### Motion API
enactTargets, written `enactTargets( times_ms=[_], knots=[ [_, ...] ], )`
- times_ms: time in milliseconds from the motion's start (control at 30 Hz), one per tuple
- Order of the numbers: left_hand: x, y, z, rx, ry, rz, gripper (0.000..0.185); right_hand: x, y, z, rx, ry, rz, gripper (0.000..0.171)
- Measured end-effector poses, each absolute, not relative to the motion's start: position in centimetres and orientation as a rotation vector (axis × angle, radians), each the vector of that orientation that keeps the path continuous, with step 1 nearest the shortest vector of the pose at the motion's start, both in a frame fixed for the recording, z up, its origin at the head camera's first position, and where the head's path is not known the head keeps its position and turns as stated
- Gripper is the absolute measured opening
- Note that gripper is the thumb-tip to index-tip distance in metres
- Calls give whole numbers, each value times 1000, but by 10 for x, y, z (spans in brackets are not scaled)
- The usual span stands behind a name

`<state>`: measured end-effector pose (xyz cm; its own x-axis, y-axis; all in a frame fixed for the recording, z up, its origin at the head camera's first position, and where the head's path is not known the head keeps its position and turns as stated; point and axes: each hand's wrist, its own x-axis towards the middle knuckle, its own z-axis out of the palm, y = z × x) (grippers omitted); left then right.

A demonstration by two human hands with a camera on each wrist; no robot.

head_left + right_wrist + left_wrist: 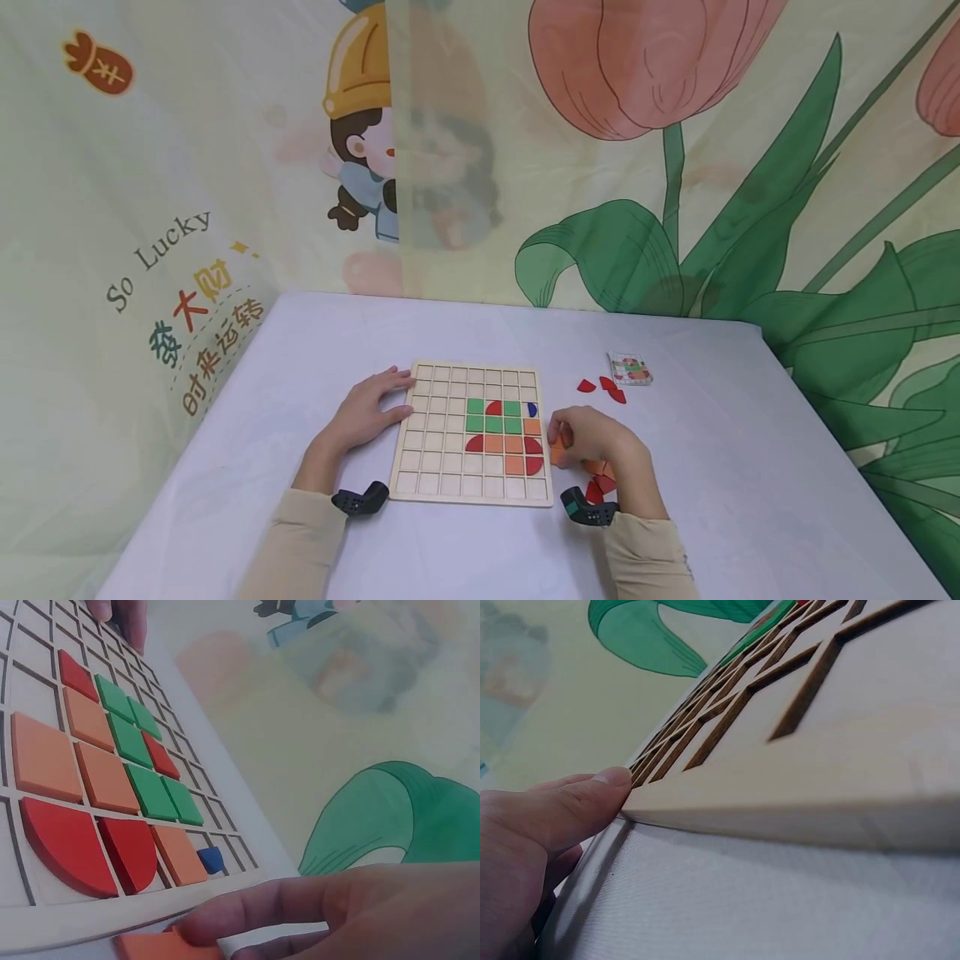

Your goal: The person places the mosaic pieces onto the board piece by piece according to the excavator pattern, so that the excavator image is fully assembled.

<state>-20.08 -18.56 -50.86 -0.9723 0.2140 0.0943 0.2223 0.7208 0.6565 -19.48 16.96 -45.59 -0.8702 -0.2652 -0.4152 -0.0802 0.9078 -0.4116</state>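
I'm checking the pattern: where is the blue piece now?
In the head view, the blue piece sits in the rightmost column of the board, right of a green square and above an orange square.

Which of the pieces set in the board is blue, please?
The small blue piece in the board's right-hand column, beside an orange square; the others are green, red or orange.

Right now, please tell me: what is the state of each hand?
Left hand: open, touching the board at its left edge.
Right hand: closed, apparently pinching an orange tile.
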Motion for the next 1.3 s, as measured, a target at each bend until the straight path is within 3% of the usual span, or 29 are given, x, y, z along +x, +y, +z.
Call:
enactTargets(
  times_ms=[433, 967, 1300],
  knots=[
    [-201, -187, -507, -372, -2902, -1152, 52, -204, 173, -466, -105, 2686, -666, 53],
    [-200, -187, -507, -376, -2901, -1135, 52, -208, 177, -470, -122, 2731, -706, 34],
    [-201, -187, -508, -387, -2894, -1130, 53, -209, 188, -467, -114, 2750, -752, 35]
  ],
)
